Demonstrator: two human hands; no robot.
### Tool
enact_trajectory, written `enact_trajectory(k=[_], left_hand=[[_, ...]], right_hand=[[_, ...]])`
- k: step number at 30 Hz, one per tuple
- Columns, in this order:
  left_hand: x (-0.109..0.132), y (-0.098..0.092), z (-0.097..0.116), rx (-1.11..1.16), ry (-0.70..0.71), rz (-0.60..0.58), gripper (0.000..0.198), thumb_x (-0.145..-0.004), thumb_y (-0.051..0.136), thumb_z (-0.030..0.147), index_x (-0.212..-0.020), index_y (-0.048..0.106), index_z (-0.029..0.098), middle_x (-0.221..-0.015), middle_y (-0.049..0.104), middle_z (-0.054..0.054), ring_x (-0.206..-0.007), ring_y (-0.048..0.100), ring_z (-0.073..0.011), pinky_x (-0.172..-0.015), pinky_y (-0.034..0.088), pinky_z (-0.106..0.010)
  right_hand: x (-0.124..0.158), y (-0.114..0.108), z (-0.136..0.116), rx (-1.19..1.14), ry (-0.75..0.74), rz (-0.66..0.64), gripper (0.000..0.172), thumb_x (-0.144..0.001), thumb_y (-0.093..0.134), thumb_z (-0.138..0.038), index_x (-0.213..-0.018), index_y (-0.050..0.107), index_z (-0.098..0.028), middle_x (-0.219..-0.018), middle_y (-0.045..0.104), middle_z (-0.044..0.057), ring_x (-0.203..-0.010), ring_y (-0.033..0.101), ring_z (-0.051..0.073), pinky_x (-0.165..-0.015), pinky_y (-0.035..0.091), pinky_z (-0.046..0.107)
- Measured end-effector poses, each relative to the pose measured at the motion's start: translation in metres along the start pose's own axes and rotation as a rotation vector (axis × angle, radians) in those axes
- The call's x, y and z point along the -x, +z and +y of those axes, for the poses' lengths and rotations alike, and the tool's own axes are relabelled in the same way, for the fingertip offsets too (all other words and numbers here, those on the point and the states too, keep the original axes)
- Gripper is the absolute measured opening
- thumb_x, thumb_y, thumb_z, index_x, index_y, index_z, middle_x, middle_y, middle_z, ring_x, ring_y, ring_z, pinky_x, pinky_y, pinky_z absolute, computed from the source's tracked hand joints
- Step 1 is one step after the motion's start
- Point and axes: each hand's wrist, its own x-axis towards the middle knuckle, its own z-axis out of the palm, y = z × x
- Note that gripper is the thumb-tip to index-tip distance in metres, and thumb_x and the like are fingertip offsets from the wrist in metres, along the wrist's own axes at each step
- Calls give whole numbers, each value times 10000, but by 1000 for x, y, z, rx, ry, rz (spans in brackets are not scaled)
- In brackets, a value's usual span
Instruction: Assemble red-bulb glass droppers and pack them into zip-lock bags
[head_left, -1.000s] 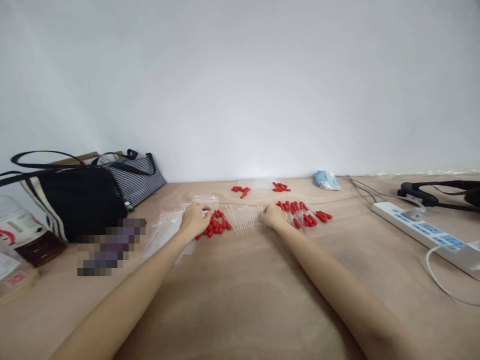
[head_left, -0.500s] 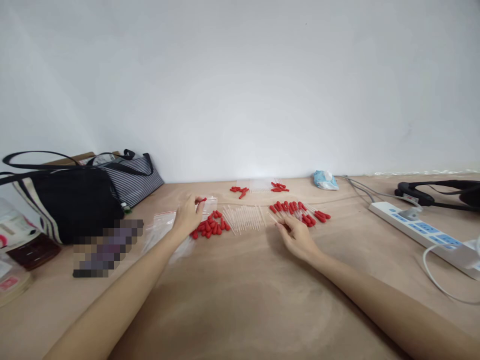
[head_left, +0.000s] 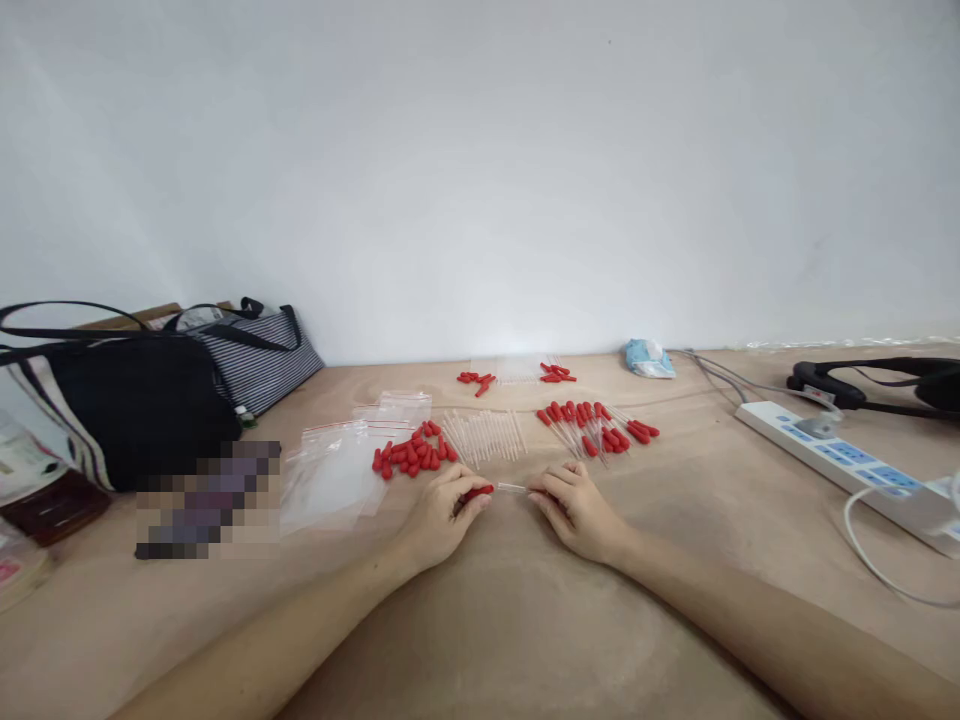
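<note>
Between the thumb and fingers of my left hand (head_left: 444, 512) is a red rubber dropper bulb (head_left: 477, 492). My right hand (head_left: 576, 510) pinches a clear glass dropper tube (head_left: 512, 487), whose free end points left at the bulb; a small gap separates them. Beyond my left hand lies a heap of red bulbs (head_left: 412, 457). A row of clear tubes (head_left: 486, 437) rests in the middle of the table. Behind my right hand are several droppers with red bulbs on their tubes (head_left: 592, 420).
Clear zip bags (head_left: 322, 480) lie left of the bulbs. More red bulbs (head_left: 477, 380) and tubes (head_left: 519, 371) sit near the wall. A power strip (head_left: 847, 460), a blue tissue pack (head_left: 648, 358) and a black headset (head_left: 870, 385) are right. A black bag (head_left: 150, 410) stands left.
My left hand has come right and nearer with the red bulb. My right hand has drawn slightly left and nearer with the tube, so the two now face each other.
</note>
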Motion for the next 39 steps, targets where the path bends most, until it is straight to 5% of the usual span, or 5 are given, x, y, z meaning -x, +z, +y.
enact_trajectory(k=[14, 27, 39], left_hand=[[4, -4, 7, 54, 30, -70, 171, -843, 437, 215, -799, 593, 161, -725, 602, -15, -656, 539, -127, -610, 406, -234], [9, 2, 5, -99, 327, -13, 170, -854, 408, 199, -756, 538, 150, -680, 575, -31, -662, 493, -145, -702, 385, -303], [7, 2, 7, -135, 343, -64, 147, -844, 413, 194, -773, 536, 157, -720, 580, -37, -700, 511, -158, -731, 390, -318]], right_hand=[[-1, 0, -4, -48, -22, -59, 151, -842, 446, -186, -891, 589, -191, -758, 609, 3, -683, 506, 106, -712, 231, 291], [-1, -4, -12, 255, -245, -39, 232, -816, 357, -138, -757, 581, -154, -655, 532, 14, -560, 357, 106, -638, 177, 301], [-6, 3, -20, 183, -149, -138, 229, -848, 367, -165, -762, 579, -162, -679, 564, 7, -596, 409, 103, -640, 191, 286]])
